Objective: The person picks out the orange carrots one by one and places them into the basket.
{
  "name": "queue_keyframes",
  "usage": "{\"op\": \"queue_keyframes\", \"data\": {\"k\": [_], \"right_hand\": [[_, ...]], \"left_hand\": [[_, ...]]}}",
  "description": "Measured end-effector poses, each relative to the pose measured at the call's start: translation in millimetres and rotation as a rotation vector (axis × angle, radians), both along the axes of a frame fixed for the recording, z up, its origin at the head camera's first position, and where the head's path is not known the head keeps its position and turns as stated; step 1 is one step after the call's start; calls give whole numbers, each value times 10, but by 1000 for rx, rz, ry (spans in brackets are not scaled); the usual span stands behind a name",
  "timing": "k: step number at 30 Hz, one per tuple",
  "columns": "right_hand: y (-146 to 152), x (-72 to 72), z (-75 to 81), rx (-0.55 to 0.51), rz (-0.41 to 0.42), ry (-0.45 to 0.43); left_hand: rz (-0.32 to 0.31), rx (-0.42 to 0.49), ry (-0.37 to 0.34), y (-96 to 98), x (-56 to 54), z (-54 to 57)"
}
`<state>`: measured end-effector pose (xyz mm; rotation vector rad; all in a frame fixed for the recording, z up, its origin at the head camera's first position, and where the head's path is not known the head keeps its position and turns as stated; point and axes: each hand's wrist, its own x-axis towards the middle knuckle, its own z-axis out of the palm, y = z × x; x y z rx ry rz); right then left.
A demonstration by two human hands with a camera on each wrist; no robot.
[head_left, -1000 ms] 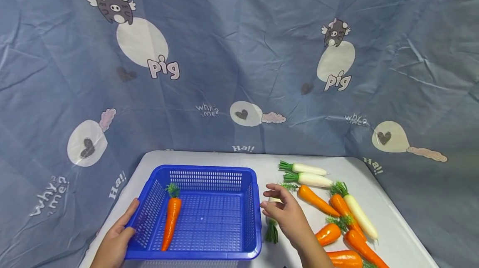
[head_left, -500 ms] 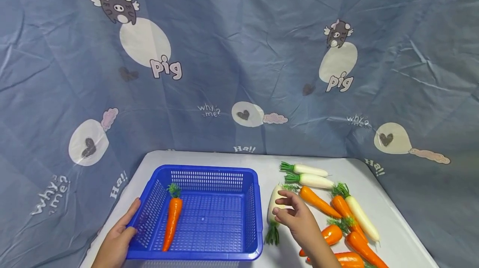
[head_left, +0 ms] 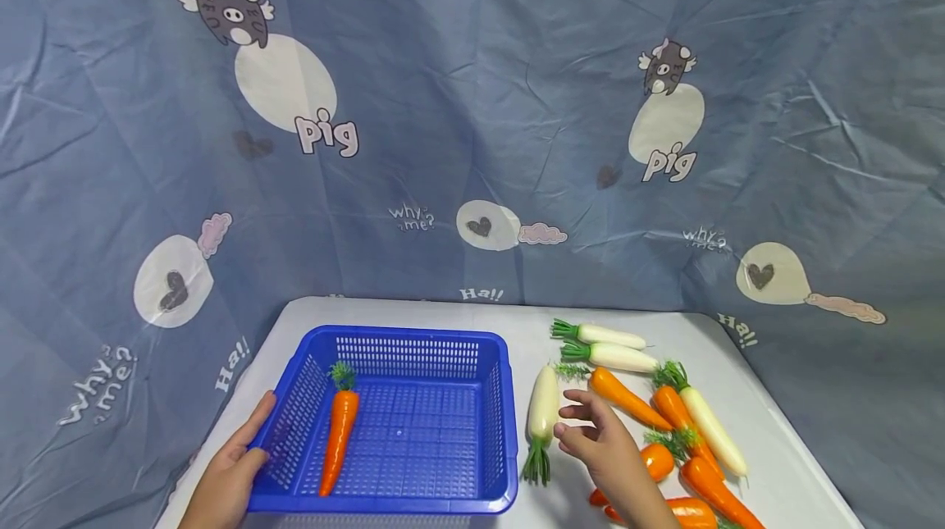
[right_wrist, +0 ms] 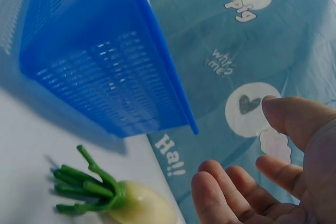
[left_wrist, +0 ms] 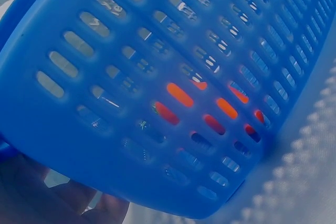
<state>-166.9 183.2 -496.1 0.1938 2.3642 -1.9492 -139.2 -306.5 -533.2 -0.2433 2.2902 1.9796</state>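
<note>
My left hand [head_left: 225,471] holds the left rim of a blue plastic basket [head_left: 384,504]; the left wrist view shows its fingers [left_wrist: 107,208] at the rim, partly hidden. Inside the basket lies one orange carrot [head_left: 340,439] with a green top, glimpsed through the slots in the left wrist view. My right hand [head_left: 609,451] hovers with loosely bent, parted fingers and holds nothing. Just left of it a white radish [head_left: 545,402] lies along the basket's right side, green stalks toward me. In the right wrist view that radish [right_wrist: 144,205] sits below the basket's wall [right_wrist: 110,77].
Two white radishes [head_left: 620,357] lie at the back right of the white table [head_left: 782,463]. Several carrots [head_left: 627,398] and another white radish [head_left: 712,430] spread to the right of my right hand. A blue printed cloth [head_left: 472,119] hangs behind the table.
My right hand has drawn back to the right, away from the basket's side, uncovering the white radish beneath it. The left hand and basket stay in place.
</note>
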Motion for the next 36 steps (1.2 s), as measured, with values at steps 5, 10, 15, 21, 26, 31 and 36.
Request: {"op": "queue_keyframes", "data": {"k": [5, 10, 15, 21, 26, 31, 36], "right_hand": [[86, 30, -23, -22, -14, -16], [196, 66, -35, -49, -27, -29], [292, 85, -90, -49, -41, -62], [375, 88, -174, 23, -48, -76], [449, 122, -206, 73, -60, -80], [531, 173, -195, 153, -57, -84], [638, 198, -177, 279, -64, -102]], "left_hand": [[1, 7, -4, 6, 4, 18], [14, 13, -30, 23, -2, 38], [21, 6, -43, 30, -7, 56], [26, -10, -37, 23, 0, 54], [19, 4, -51, 24, 2, 40], [15, 10, -37, 21, 0, 23], [13, -18, -13, 8, -11, 20]]}}
